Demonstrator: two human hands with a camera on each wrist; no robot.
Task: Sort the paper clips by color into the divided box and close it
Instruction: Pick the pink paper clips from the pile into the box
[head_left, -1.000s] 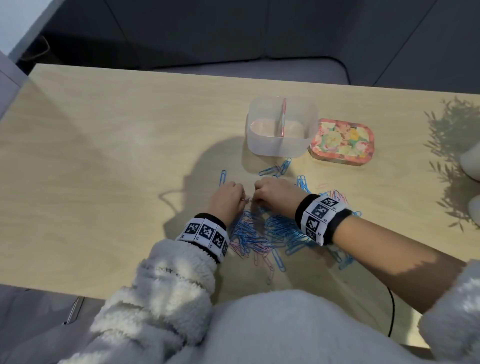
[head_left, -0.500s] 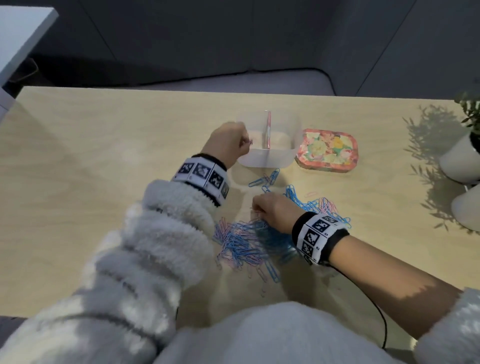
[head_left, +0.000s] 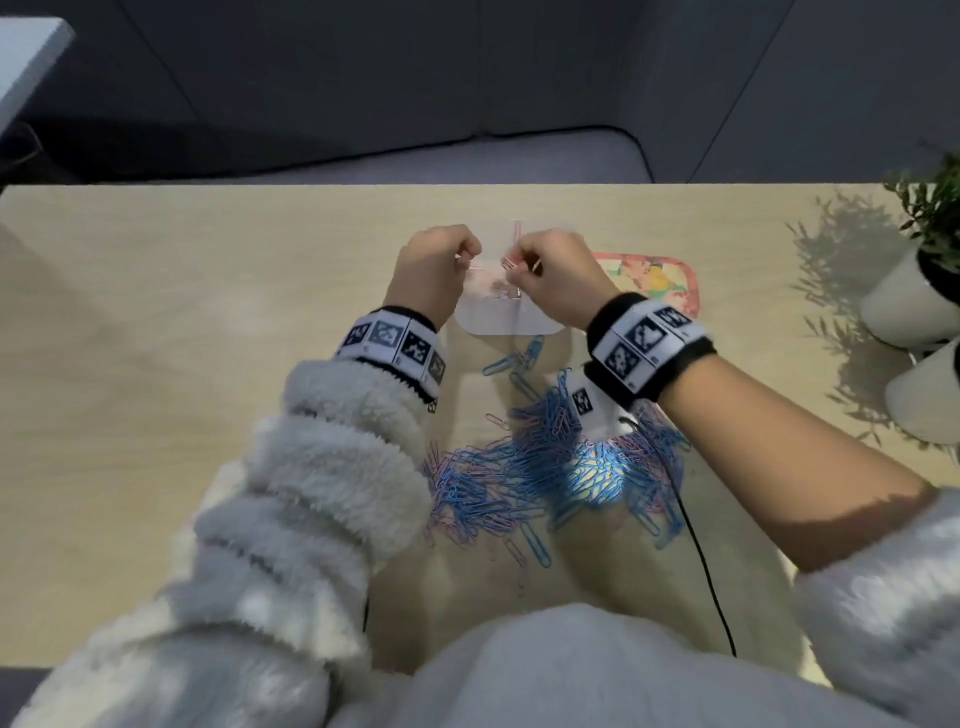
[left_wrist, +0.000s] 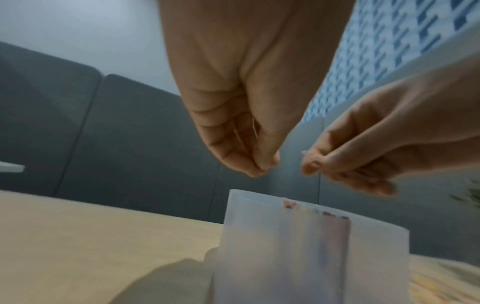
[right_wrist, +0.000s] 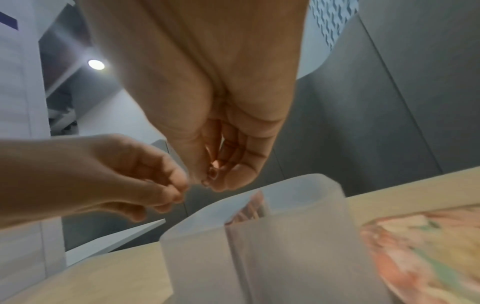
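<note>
The translucent divided box (head_left: 493, 317) stands open at mid-table, with a few pink clips in its left compartment. My left hand (head_left: 470, 255) hovers over that left side, fingertips pinched on a thin pale paper clip (left_wrist: 254, 128). My right hand (head_left: 519, 262) is level with it over the divider and pinches pink paper clips (right_wrist: 213, 171). From below, the left hand (left_wrist: 263, 165) and the right hand (right_wrist: 207, 181) hang just above the box rim (left_wrist: 259, 197). A mixed pile of blue and pink paper clips (head_left: 519, 478) lies nearer to me.
The floral lid (head_left: 660, 275) lies flat just right of the box, partly behind my right wrist. Two white plant pots (head_left: 909, 306) stand at the table's right edge. A black cable (head_left: 701, 571) runs from my right wrist across the pile.
Both hands left the pile. The left went to the box first; the right has now lifted from the pile with pink clips and joined it over the box.
</note>
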